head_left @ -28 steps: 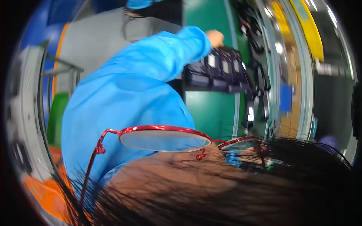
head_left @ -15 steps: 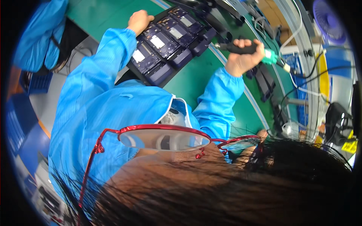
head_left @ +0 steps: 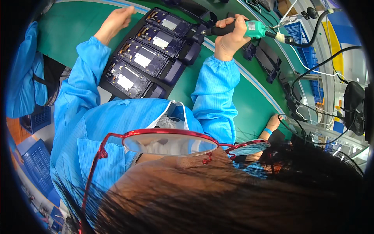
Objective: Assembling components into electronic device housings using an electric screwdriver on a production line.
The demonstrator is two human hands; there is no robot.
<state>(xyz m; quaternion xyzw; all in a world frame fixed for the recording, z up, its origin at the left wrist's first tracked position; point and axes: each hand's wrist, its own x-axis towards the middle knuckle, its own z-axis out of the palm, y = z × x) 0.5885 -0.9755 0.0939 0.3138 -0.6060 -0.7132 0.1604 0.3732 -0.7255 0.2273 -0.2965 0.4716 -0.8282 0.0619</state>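
Just ahead of you, a black tray lies askew at the near edge of the green workbench, holding four dark electronic device housings in a row, each with a white rectangle among its circuitry. Your left hand is beside the tray's far left corner, fingers curled; whether they pinch anything, you can't tell. Your right hand is wrapped around a green-and-black electric screwdriver, bit pointing left. Beyond is a blue plastic basket, contents unclear.
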